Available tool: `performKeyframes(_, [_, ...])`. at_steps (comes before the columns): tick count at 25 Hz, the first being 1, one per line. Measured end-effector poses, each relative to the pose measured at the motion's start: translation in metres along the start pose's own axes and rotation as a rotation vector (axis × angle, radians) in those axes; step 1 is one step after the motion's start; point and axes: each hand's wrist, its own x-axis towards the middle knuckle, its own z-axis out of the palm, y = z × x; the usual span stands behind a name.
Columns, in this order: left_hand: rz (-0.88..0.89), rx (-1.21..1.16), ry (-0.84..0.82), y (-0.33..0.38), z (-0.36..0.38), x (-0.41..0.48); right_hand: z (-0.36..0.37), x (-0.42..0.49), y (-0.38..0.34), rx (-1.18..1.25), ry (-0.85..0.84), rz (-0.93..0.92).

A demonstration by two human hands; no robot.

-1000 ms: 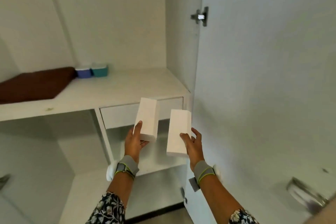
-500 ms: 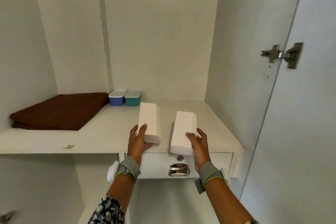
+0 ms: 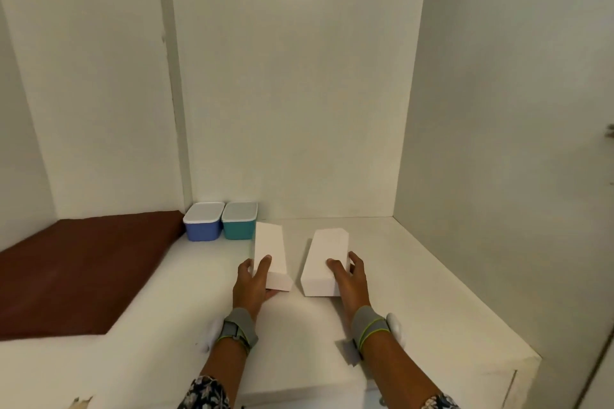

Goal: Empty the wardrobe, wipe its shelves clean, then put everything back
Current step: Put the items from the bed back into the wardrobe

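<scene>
The wardrobe shelf [image 3: 408,292] is white board with a smooth, matt, laminate-like face. A chip [image 3: 81,402] at its front edge looks rough. The left white box [image 3: 269,242] and right white box [image 3: 327,252] look like smooth matt card. The blue container [image 3: 202,227] and teal container [image 3: 239,227] are plastic with a faint sheen, under pale, duller lids. The brown cloth [image 3: 76,269] is soft, matt fabric. The left wristband [image 3: 237,329] and right wristband [image 3: 368,325] are grey woven cloth, and the left sleeve [image 3: 204,393] is printed cloth.
</scene>
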Motion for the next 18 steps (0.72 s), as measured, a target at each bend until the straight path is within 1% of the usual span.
performKeyframes(2, [0.037, 0.126, 0.036, 0.002, 0.004, 0.021, 0.014, 0.021, 0.000, -0.052, 0.031, -0.007])
performKeyframes(5, [0.170, 0.323, 0.085, 0.004, 0.008, 0.049, 0.035, 0.049, 0.000, -0.118, 0.076, -0.016])
performKeyframes(11, [0.292, 0.498, 0.038, 0.006, 0.018, 0.086, 0.063, 0.098, 0.004, -0.211, 0.125, -0.063])
performKeyframes(14, [0.314, 0.546, 0.093, 0.005, 0.023, 0.104, 0.078, 0.120, 0.003, -0.302, 0.170, -0.101])
performKeyframes(16, [0.325, 0.570, 0.140, 0.003, 0.024, 0.114, 0.089, 0.134, 0.004, -0.419, 0.186, -0.115])
performKeyframes(18, [0.346, 0.624, 0.183, 0.002, 0.026, 0.121, 0.094, 0.144, 0.005, -0.492, 0.156, -0.121])
